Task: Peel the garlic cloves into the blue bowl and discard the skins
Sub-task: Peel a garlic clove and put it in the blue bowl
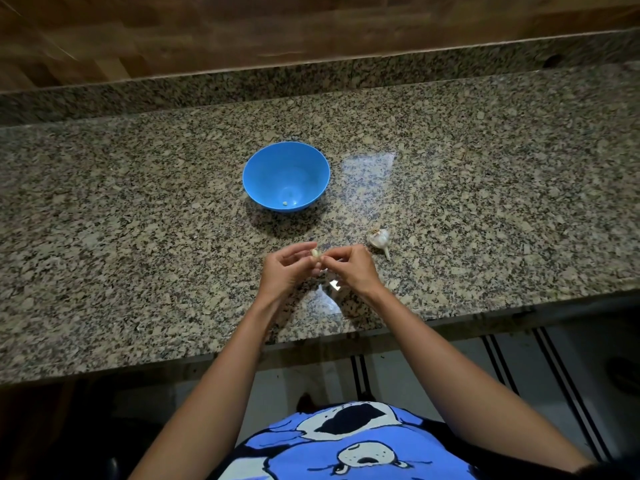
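Observation:
A blue bowl [263, 174] stands on the granite counter with a small pale garlic piece [284, 203] at its bottom. Below it, my left hand [284, 271] pinches a pale garlic clove [315, 253] between thumb and fingers. My right hand [349, 268] meets it from the right, its fingertips pinching at the clove's skin. A white garlic bulb [379, 239] with a short stem lies on the counter just right of my hands. A small white skin scrap [335, 285] lies on the counter under my right hand.
The speckled granite counter [138, 237] ends in a front edge near my body and a low granite upstand at the back, with wood panelling above. Tiled floor shows below the edge.

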Demonstrator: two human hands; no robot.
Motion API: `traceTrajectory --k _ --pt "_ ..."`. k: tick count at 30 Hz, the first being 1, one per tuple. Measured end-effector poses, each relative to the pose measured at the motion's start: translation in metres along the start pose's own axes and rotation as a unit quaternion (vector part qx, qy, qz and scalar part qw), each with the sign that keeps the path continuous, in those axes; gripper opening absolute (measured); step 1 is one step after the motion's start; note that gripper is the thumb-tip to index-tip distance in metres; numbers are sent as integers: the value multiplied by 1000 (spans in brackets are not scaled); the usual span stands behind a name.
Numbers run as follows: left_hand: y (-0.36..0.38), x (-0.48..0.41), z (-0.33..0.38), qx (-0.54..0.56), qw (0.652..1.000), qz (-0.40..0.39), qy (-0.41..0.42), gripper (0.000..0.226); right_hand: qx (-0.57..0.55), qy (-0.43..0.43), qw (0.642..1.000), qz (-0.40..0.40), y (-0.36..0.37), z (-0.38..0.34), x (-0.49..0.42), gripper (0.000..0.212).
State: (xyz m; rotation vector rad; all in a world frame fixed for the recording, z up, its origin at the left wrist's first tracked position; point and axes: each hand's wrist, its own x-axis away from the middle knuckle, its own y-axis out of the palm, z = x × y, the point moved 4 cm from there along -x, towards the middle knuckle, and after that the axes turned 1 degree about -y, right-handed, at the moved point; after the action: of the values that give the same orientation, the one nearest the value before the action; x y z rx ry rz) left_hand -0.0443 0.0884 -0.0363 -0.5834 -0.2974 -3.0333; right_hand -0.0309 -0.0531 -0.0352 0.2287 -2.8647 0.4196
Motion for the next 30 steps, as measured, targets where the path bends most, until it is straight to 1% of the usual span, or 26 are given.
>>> traceTrajectory --k 2,4,7,10,13,14,15,16,17,19,20,21,22,23,25,26,27,29,30 --pt "-4 0 -5 87 995 22 -43 31 4 0 1000 20 1 0 0 7" --pt "-10 0 -8 126 988 62 -61 27 32 10 998 57 -2 5 -2 13" --pt "-21 0 -9 95 989 98 -60 19 81 19 994 68 -8 13 -3 16" --pt "-29 -2 -13 78 986 122 -83 17 98 20 993 71 -10 14 -1 13" --pt "-30 -1 -12 78 983 145 -87 16 125 19 988 83 -10 11 0 12" --pt "-30 0 -10 59 983 157 -81 14 142 14 986 90 -11 9 2 13" --pt "-31 1 -8 8 983 170 -67 13 161 7 982 98 -13 7 3 13" --pt "-32 1 -5 -81 979 181 -44 15 177 2 978 106 -15 6 5 13" --pt "-32 -1 -2 -190 964 183 -16 19 189 1 975 115 -18 7 7 13" --pt "-27 -3 1 -388 908 156 37 25 201 9 971 126 -25 11 10 16" --pt "-23 -4 1 -458 876 143 59 25 200 14 971 129 -29 14 11 17" --pt "-19 -3 2 -504 848 139 84 25 189 22 973 133 -32 17 11 17" --pt "-14 -2 5 -523 832 143 115 25 170 31 975 139 -35 20 12 18" --pt "-7 0 8 -522 827 144 149 26 148 41 977 146 -39 23 12 19" --pt "12 3 11 -500 836 116 194 31 104 64 979 166 -45 28 14 19" --pt "22 3 7 -495 842 94 192 35 79 79 978 176 -48 30 15 18" --pt "30 1 -1 -497 849 68 168 40 50 95 976 187 -51 34 16 17" --pt "41 -3 -22 -512 854 15 90 51 -7 120 972 202 -54 40 18 17" --pt "46 -4 -31 -521 851 -7 66 56 -30 129 970 204 -55 43 18 17"
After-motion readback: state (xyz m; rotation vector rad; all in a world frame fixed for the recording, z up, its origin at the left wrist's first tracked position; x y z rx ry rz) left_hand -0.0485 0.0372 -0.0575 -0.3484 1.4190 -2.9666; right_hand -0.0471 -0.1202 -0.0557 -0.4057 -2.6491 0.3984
